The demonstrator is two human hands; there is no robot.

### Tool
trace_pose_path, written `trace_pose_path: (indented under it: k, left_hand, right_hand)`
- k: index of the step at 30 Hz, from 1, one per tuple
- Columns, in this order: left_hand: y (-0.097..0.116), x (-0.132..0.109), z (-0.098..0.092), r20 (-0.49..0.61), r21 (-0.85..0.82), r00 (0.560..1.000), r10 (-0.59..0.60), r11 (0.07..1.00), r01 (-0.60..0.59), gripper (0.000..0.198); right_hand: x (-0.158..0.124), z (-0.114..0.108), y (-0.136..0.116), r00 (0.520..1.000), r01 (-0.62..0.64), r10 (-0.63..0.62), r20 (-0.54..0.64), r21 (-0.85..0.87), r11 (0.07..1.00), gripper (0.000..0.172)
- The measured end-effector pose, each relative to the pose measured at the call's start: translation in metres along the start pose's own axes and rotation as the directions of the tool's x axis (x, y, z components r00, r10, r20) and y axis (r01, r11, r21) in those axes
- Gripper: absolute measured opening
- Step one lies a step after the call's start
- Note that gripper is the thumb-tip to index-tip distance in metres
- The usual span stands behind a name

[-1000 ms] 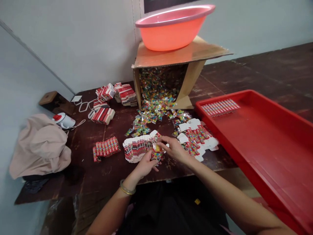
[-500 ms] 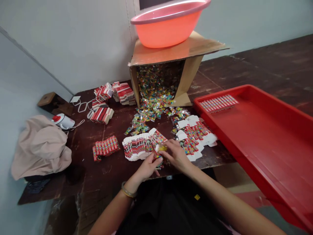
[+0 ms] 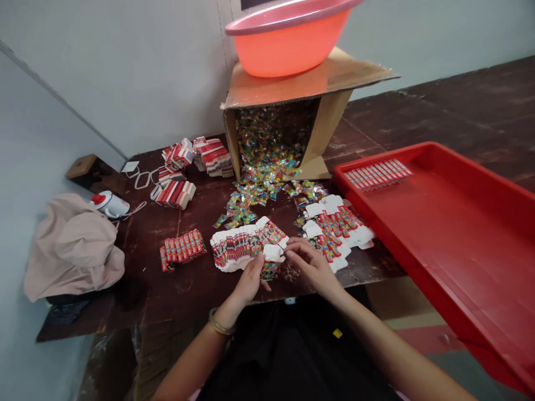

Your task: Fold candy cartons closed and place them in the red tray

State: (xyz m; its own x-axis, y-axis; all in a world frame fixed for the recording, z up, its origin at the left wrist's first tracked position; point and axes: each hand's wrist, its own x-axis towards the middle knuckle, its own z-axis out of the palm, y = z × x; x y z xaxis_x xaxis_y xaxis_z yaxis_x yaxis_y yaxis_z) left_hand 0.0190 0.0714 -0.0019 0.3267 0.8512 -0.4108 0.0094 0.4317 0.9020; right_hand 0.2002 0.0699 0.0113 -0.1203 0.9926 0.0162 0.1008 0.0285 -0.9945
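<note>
My left hand [image 3: 248,279] grips a small printed candy box [image 3: 270,270], whose white top flaps [image 3: 273,252] stand up. At the box's right side is my right hand [image 3: 311,264], with thumb and fingertips pinched at a side flap. Left of the box lies a fanned row of flattened boxes [image 3: 234,249]. More flat boxes [image 3: 334,223] with white flaps are spread to the right of my right hand. Small clear packets of colourful candy [image 3: 246,200] spill toward me from a cardboard carton [image 3: 334,120] on its side.
A red tray [image 3: 443,234] at the right holds a row of filled boxes [image 3: 378,174]. Another row of boxes [image 3: 183,249] stands left. Bundled cartons [image 3: 175,195], a white mug [image 3: 111,205] and beige cloth [image 3: 77,245] lie farther left. A pink basin [image 3: 292,47] tops the carton.
The yellow candy packet at my right fingertips is out of sight now. My right hand has drawn slightly right to the box's edge, and the box's white flaps show more fully.
</note>
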Motion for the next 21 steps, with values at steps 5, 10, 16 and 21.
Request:
trace_pose_path:
  k: [5, 10, 16, 21]
  left_hand:
    - [-0.002, 0.003, 0.0, 0.039, 0.127, 0.997, 0.072, 0.989, -0.076, 0.056]
    - [0.0, 0.006, -0.008, 0.091, 0.259, 0.994, 0.055, 0.963, -0.077, 0.042]
    - [0.01, 0.003, -0.024, 0.197, -0.031, 0.98, 0.009, 1.0, -0.003, 0.043]
    - [0.013, -0.013, -0.038, 0.207, -0.001, 0.978, 0.008, 1.0, -0.008, 0.042]
  right_hand:
    - [0.004, 0.008, 0.019, 0.882, -0.465, 0.358, 0.305, 0.455, 0.759, 0.034]
    - [0.011, 0.011, 0.005, 0.96, -0.158, 0.119, 0.255, 0.141, 0.977, 0.022]
    - [0.018, 0.014, -0.014, 0.958, 0.17, -0.142, 0.25, -0.096, 0.981, 0.025]
    - [0.026, 0.025, -0.011, 0.959, 0.142, -0.115, 0.261, -0.088, 0.986, 0.023]
